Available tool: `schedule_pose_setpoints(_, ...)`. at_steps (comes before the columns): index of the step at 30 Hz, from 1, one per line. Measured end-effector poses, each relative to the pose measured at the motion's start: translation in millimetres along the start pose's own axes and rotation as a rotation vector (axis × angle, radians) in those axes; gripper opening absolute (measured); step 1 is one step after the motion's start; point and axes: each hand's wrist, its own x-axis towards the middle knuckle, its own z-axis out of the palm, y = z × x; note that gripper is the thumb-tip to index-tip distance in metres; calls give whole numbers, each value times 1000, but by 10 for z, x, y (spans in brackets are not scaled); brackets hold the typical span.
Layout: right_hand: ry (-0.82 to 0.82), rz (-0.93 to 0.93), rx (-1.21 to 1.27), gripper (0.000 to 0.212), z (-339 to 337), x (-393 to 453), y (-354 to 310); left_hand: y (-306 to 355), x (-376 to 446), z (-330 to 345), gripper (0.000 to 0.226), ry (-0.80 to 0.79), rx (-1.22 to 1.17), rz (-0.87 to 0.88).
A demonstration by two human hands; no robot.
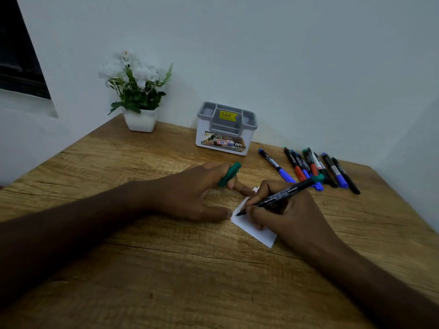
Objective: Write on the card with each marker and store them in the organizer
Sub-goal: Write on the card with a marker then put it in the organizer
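A small white card (257,230) lies on the wooden table (166,269). My right hand (287,216) grips a black marker with a green end (285,192), its tip touching the card's left corner. My left hand (197,193) holds the green cap (230,174) between its fingers, while its thumb and a fingertip press on the card's left edge. The grey and white organizer (225,129) stands at the back of the table against the wall. Several capped markers (316,168) in blue, red and green lie in a loose row to its right.
A white pot of white artificial flowers (137,91) stands at the back left corner. A dark window (19,48) is in the wall at the left. The table's right edge runs diagonally past the markers.
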Motion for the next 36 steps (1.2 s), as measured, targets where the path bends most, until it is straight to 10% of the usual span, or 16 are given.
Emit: schedule_pose_setpoints(36,21,-11,-21,15,10,15,46,50,34,-2,64,0,44,-40)
